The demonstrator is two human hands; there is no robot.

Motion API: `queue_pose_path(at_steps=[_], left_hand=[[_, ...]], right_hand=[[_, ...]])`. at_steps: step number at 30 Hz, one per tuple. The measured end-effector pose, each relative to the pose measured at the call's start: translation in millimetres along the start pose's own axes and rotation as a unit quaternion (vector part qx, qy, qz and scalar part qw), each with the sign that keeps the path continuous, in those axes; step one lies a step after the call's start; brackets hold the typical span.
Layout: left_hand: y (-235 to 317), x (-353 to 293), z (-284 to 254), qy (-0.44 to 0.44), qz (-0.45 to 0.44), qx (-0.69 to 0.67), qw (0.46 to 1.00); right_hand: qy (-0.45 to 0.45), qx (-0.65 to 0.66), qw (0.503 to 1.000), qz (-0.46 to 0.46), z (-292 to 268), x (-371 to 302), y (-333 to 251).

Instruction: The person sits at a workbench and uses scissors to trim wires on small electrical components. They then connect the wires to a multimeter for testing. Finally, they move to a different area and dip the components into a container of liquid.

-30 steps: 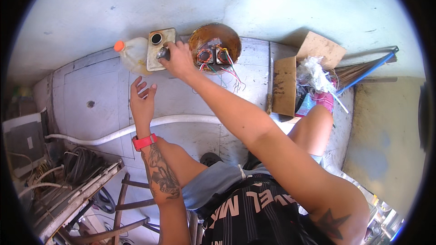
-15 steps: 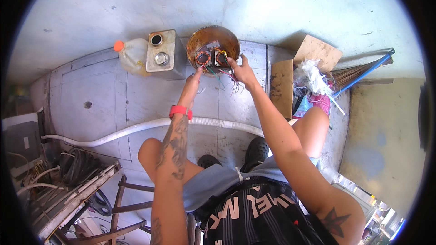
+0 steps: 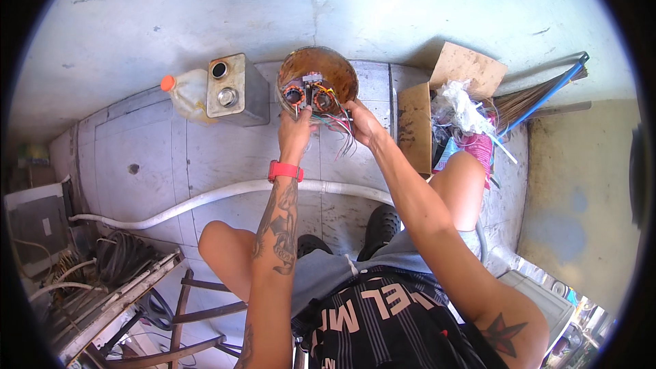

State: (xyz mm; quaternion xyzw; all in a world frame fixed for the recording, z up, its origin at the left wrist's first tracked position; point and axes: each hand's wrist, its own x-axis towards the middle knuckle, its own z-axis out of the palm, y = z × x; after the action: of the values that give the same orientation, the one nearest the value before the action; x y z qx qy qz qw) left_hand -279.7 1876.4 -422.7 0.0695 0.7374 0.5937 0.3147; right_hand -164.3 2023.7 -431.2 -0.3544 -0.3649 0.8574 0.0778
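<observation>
Small motor stators with orange windings sit at the mouth of a rusty round metal pot (image 3: 320, 56). One stator (image 3: 294, 96) lies on the left, another stator (image 3: 322, 101) on the right, and a further wound part (image 3: 312, 78) shows behind them. My left hand (image 3: 294, 134) is closed at the near side of the stators, thumb up between the two. At the pot's right edge my right hand (image 3: 366, 125) is closed beside the right stator, on its loose lead wires (image 3: 347, 138). Its other fingers are partly hidden.
Left of the pot stand a square metal can (image 3: 250, 92) and a plastic jug (image 3: 193, 96) with an orange cap. On the right are an open cardboard box (image 3: 413, 126) of plastic waste and a broom (image 3: 540, 99). A white hose (image 3: 205, 192) crosses the floor.
My left hand has moved right and up against the stators. My right hand's spread fingers have closed in by the wires. The stators have shifted slightly in the pot's mouth.
</observation>
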Motion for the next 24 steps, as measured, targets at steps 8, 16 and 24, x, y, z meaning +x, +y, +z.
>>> queue_pose_path(at_steps=[8, 16, 24], left_hand=[[47, -14, -1, -0.014, 0.012, 0.171, 0.985], [30, -13, -8, -0.045, 0.001, -0.012, 0.999], [-2, -22, -28, -0.041, -0.038, 0.0, 0.998]], right_hand=[[-0.004, 0.102, 0.993, 0.058, -2, -17, 3], [0.061, 0.048, 0.997, -0.015, 10, -15, -7], [0.047, 0.067, 0.997, -0.008, 19, -27, 16]])
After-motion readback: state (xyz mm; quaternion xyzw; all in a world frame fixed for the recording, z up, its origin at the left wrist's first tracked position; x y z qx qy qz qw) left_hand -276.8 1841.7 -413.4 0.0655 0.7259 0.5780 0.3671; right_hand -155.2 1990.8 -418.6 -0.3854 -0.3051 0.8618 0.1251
